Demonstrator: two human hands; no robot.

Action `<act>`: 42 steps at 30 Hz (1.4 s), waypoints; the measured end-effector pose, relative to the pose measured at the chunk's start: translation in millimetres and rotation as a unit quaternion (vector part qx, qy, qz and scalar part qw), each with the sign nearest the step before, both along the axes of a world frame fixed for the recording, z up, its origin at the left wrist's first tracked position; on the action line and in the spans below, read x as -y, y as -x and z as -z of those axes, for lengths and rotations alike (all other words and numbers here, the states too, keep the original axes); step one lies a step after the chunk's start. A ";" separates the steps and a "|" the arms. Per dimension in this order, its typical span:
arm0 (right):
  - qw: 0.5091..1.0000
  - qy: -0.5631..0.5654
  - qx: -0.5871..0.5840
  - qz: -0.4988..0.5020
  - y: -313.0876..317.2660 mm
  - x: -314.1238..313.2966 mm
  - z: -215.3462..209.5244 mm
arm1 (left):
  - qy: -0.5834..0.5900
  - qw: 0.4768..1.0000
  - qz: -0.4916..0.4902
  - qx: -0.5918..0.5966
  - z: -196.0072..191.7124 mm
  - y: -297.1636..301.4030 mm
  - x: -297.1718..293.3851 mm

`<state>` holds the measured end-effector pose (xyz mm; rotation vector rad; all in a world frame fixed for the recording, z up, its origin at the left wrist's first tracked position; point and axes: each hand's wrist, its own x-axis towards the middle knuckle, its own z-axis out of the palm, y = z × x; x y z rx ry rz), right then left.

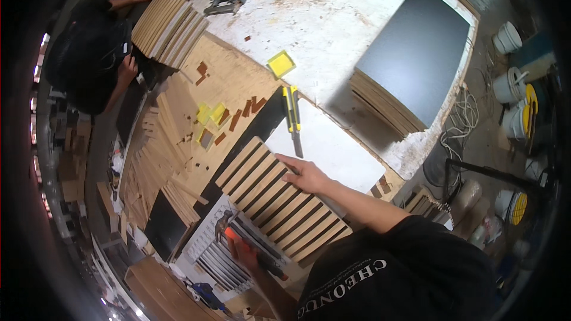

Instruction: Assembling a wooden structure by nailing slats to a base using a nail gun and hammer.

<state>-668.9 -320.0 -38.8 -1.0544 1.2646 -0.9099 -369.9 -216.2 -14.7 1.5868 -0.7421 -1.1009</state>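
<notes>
A slatted wooden panel [285,199], pale strips with dark gaps between them, lies tilted in front of me. My right hand [306,175] is closed on its upper right edge, fingers reaching over the slats. Left of the panel, my left hand [242,254] is closed round a hammer [222,223] close to its head; the dark handle runs on to an orange end. Part of that grip is hidden. Beyond the panel, a yellow-and-black utility knife [292,113] rests across a white sheet [333,142] and a black strip.
Black-faced boards [416,53] are stacked on the white table at the right. A nail gun [231,1] and yellow pads [281,64] lie farther off. Loose wooden strips [163,137] pile up at left. Another person [89,53] handles a slatted panel there. Buckets [508,86] and cables stand right.
</notes>
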 end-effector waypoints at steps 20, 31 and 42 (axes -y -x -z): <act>0.991 -0.021 -0.117 -0.064 9.6 4.5 -12.0 | -0.003 0.995 -0.101 0.015 -32.8 51.2 36.0; 0.998 -0.043 -0.042 0.001 13.4 -14.2 -6.5 | 0.016 0.999 -0.026 0.037 -2.3 29.5 7.2; 0.997 -0.029 0.048 0.046 13.7 -25.9 1.8 | -0.035 0.996 -0.018 0.085 -13.1 38.3 4.5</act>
